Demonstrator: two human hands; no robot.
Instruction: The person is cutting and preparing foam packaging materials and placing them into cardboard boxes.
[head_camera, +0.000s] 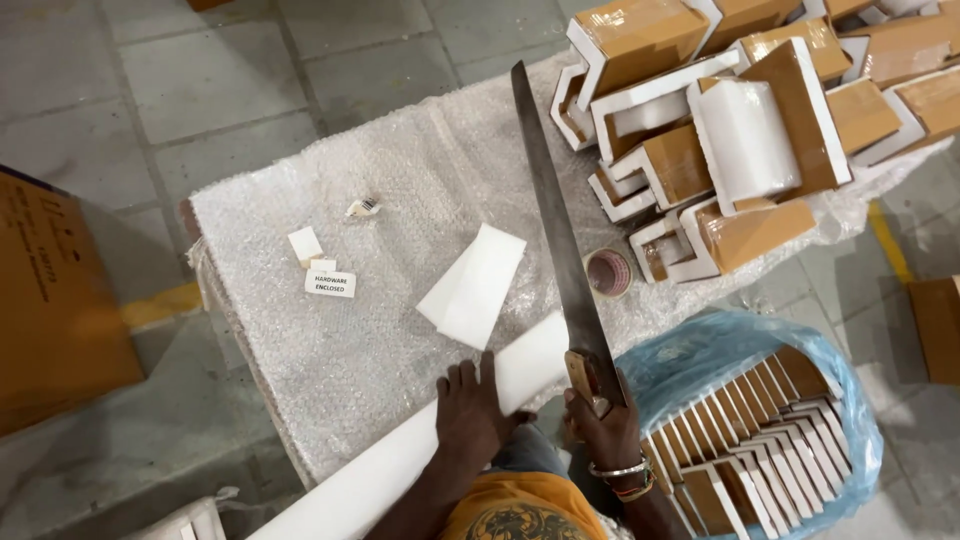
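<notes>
Right hand (600, 425) is gripping a long saw (555, 230); left hand (470, 410) is pressing a foam strip (400, 455) flat; beside the right hand, a blue-lined bin (850, 400) is holding foam-edged cardboard corner pieces (760, 440).

Grey tiled floor (200, 90) (yellow line (160, 305)) under table (300, 330).

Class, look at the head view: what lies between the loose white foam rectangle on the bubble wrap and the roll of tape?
In the head view, the long saw blade crosses between the white foam rectangle and the tape roll, held by the right hand.

Left hand (470, 410) pins foam strip (420, 450); right hand (603, 425) grips saw (560, 240).
</notes>
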